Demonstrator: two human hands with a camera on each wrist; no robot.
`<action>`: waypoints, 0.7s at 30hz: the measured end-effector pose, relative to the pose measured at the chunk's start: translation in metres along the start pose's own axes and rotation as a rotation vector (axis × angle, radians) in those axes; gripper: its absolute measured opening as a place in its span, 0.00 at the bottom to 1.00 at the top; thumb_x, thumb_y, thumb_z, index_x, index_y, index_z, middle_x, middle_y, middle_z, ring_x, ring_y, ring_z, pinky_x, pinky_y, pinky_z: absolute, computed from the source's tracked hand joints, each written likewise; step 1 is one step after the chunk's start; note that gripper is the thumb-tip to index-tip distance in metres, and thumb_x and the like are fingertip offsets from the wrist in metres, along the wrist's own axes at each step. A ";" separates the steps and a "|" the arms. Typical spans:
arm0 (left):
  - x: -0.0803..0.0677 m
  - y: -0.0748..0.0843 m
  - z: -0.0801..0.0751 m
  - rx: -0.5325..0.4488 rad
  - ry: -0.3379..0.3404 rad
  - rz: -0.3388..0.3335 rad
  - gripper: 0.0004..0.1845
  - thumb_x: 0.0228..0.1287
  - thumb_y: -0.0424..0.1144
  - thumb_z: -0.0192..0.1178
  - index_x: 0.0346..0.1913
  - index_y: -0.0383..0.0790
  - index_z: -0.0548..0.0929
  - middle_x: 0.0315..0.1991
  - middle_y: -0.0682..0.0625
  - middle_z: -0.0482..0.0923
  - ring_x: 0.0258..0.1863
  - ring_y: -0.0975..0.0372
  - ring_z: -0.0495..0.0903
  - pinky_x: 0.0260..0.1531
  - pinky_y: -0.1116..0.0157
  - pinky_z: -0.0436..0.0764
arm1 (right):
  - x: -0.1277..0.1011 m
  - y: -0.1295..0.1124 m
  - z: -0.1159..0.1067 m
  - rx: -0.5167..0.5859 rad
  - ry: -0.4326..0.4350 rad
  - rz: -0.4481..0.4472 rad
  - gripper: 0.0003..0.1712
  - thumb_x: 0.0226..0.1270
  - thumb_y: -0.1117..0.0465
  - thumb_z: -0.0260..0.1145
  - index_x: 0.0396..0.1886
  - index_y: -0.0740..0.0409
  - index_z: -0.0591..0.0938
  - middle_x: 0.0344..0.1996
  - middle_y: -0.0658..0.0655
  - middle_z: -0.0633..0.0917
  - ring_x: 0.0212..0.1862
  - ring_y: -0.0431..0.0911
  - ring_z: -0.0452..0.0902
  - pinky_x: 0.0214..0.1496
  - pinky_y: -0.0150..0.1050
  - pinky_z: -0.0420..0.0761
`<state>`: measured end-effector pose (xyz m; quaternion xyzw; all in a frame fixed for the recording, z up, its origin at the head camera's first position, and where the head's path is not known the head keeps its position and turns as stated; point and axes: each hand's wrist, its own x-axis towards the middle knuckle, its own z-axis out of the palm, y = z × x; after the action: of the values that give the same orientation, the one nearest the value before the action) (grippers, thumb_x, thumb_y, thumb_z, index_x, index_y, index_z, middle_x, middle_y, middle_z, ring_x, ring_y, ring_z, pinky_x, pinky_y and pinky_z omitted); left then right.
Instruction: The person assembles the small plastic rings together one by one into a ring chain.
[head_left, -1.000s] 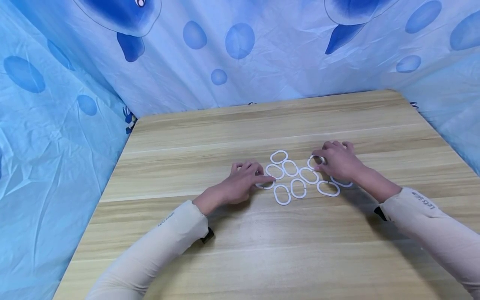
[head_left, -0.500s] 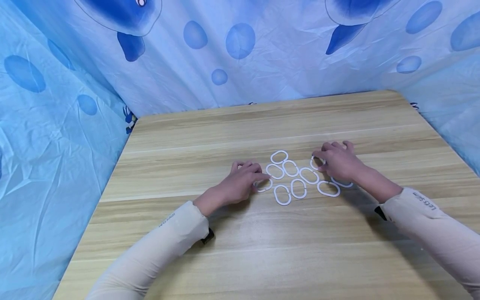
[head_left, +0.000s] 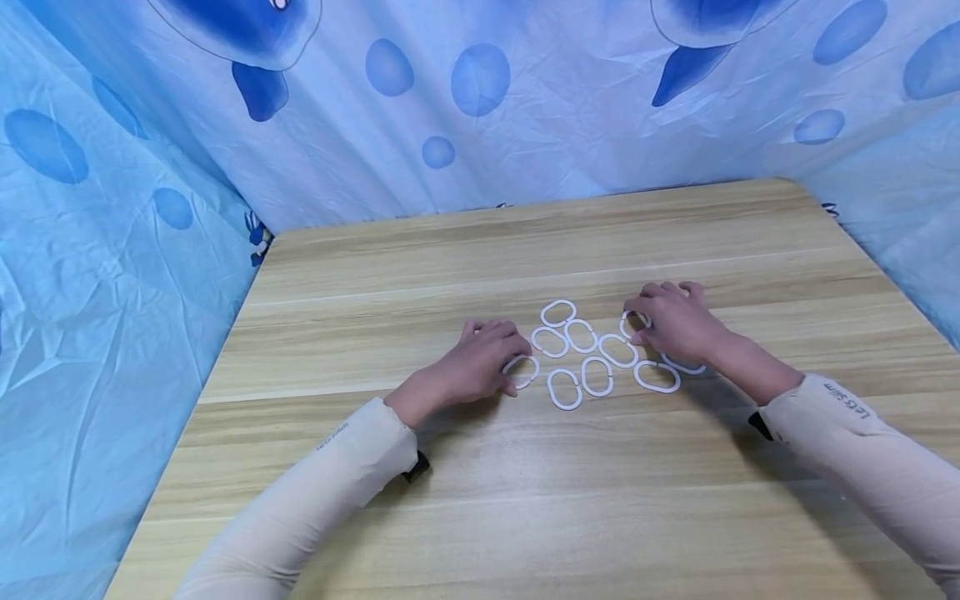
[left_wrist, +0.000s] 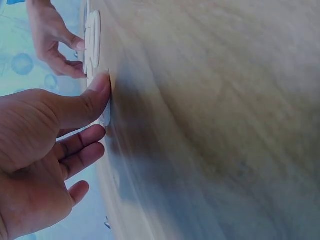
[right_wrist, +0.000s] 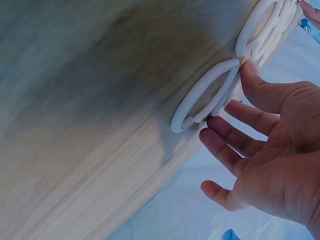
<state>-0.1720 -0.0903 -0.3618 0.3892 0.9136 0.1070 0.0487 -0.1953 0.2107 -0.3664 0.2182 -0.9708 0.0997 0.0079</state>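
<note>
Several white oval plastic curtain rings, each with a small gap, lie flat in a loose cluster on the wooden table [head_left: 480, 467]. At the cluster's left end, my left hand [head_left: 480, 362] holds one curtain ring [head_left: 534, 377] between thumb and index finger, down at the tabletop. On the right, my right hand [head_left: 678, 321] has its thumb and index finger on either side of another curtain ring [head_left: 623, 325], its other fingers bent. In the right wrist view, a nearer curtain ring [right_wrist: 187, 105] lies beside the thumb. The left wrist view shows the left thumb [left_wrist: 100, 85] close to the wood.
Between the hands lie more rings, including one at the back [head_left: 545, 318], one at the front [head_left: 553, 400] and one to the right [head_left: 658, 390]. Blue curtains with printed dolphins and bubbles [head_left: 480, 79] hang behind and beside the table.
My left index finger has drawn back to the left, and the ring there has shifted left and turned. The right hand's ring has moved slightly right; the other rings lie as before.
</note>
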 end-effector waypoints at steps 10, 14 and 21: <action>-0.002 -0.003 0.002 -0.054 -0.002 0.015 0.31 0.40 0.46 0.69 0.53 0.53 0.72 0.41 0.56 0.69 0.43 0.66 0.64 0.47 0.58 0.55 | 0.001 0.001 0.001 0.030 0.005 0.015 0.23 0.43 0.59 0.72 0.43 0.57 0.78 0.38 0.57 0.75 0.44 0.55 0.67 0.52 0.63 0.50; -0.002 -0.004 0.003 -0.054 0.001 0.021 0.30 0.40 0.46 0.69 0.52 0.54 0.73 0.40 0.56 0.69 0.43 0.66 0.63 0.47 0.57 0.55 | 0.002 0.001 0.001 0.033 0.006 0.015 0.23 0.43 0.59 0.72 0.42 0.57 0.78 0.37 0.56 0.75 0.44 0.55 0.67 0.52 0.63 0.51; -0.003 -0.004 0.001 -0.049 -0.003 -0.002 0.29 0.39 0.47 0.69 0.50 0.50 0.74 0.39 0.56 0.69 0.45 0.65 0.64 0.49 0.58 0.56 | -0.001 0.001 0.002 0.024 0.000 0.005 0.23 0.44 0.57 0.71 0.42 0.58 0.78 0.36 0.56 0.75 0.44 0.54 0.66 0.53 0.60 0.51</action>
<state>-0.1726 -0.0953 -0.3638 0.3871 0.9111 0.1287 0.0598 -0.1949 0.2111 -0.3682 0.2158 -0.9700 0.1114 0.0051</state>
